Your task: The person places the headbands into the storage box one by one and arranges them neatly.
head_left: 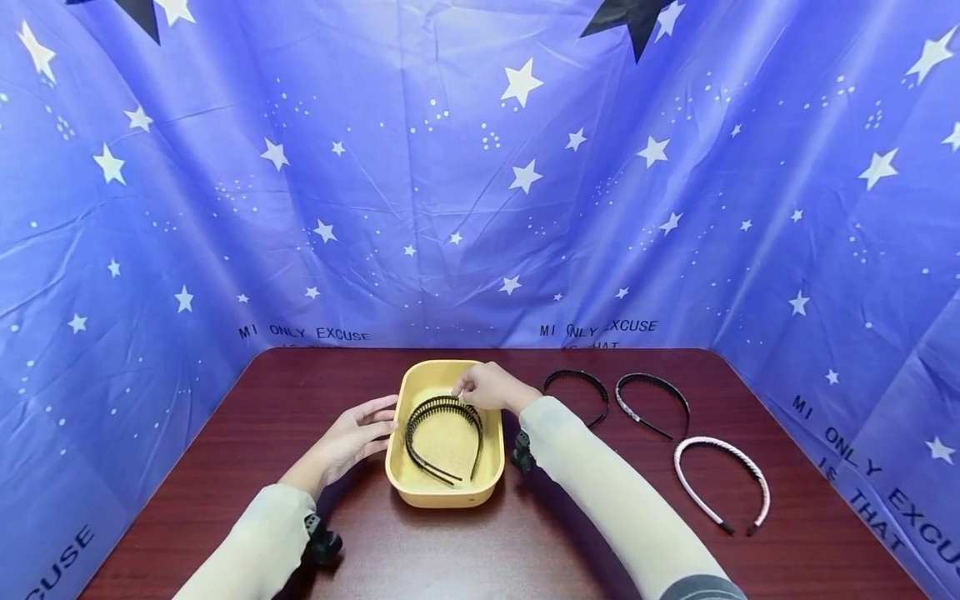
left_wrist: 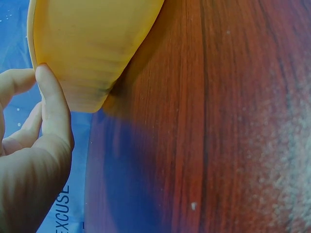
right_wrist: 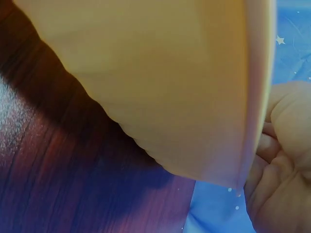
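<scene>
A: The right hand (head_left: pixel 486 387) pinches a black toothed headband (head_left: pixel 444 435) inside the yellow tray (head_left: pixel 442 495) at the table's (head_left: pixel 525 550) centre; the left hand (head_left: pixel 358 435), fingers straight, touches the tray's left wall.

B: Open tabletop lies left of the tray; three headbands (head_left: pixel 651 417) lie to its right.

A: The star-printed backdrop (head_left: pixel 480 167) reads "MI ONLY EXCUSE"; lower lines are cut off. Wrist views show only tray wall and fingertips.
</scene>
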`<state>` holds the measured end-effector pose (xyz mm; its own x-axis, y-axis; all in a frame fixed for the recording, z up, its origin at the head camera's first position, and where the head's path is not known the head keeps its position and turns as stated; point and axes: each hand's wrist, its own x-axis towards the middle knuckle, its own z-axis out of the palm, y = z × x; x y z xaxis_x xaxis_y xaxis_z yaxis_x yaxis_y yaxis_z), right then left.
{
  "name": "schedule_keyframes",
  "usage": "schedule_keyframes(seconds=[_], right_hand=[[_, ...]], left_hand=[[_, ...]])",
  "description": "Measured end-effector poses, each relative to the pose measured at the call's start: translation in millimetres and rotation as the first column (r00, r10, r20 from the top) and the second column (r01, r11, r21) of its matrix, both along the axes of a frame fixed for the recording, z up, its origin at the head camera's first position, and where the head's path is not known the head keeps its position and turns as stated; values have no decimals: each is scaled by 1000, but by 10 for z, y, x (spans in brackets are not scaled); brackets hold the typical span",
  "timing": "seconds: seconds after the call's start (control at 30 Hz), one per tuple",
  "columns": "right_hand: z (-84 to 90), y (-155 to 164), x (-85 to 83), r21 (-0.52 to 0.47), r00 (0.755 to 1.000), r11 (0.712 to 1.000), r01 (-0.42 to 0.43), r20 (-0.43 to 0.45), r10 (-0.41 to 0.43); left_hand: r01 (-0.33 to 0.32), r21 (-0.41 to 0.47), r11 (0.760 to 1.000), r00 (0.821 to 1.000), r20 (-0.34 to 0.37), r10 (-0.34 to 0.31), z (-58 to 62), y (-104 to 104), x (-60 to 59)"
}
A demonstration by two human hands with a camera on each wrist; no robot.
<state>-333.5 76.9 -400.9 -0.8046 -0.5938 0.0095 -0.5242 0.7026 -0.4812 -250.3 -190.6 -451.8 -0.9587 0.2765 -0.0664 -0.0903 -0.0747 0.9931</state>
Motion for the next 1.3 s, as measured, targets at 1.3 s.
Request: schedule_keyframes(seconds=[1.3], right_hand=[[-73, -68, 28, 127, 990, 989, 70, -127, -54]], left_hand=[[-13, 2, 1000, 1000, 5, 13, 15, 1, 22]])
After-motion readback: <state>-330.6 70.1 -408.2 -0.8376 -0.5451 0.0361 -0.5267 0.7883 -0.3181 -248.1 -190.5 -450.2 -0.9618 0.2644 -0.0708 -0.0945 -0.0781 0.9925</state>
